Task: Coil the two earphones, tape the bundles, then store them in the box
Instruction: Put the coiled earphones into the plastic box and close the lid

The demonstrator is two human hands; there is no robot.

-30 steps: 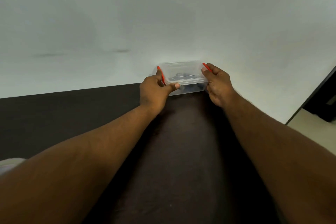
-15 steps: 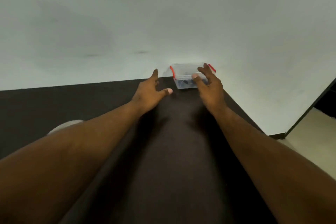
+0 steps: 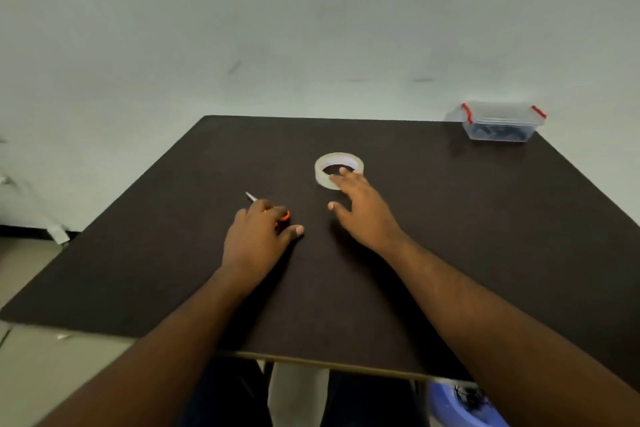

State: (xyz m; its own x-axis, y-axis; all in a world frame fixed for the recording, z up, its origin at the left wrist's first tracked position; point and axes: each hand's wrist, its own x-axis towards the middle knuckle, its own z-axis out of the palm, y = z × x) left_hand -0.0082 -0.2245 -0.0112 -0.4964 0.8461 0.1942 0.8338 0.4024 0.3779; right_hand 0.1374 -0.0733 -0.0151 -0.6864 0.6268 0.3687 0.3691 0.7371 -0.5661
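Desk (image 3: 450, 236), dark brown and nearly bare, fills the middle of the head view, with a pale wall behind it. At its far right corner stands the box (image 3: 498, 121), a clear plastic tub with its lid on and a red clip at each end; dark things show through its wall, too blurred to tell apart, so whether they are the earphones cannot be told. The box is well apart from both hands. Near the centre of the desk lies a roll of tape (image 3: 338, 170), flat on its side, pale and translucent with the dark desk showing through its core. The right hand (image 3: 363, 208) reaches forward, palm down, fingers spread and loosely extended; its fingertips (image 3: 343, 170) lie over the near edge of the roll, one of them over the core, but no closed grasp on the roll can be seen. The left hand (image 3: 258, 236) rests just left of it, fingers curled over a pair of scissors (image 3: 273, 213) with orange handles; the metal tip pokes out beyond the knuckles toward the far left, and an orange loop shows beside the thumb. The two hands are near each other but apart. Below the desk's near edge, a blue object (image 3: 460, 402) sits on the floor at lower right.
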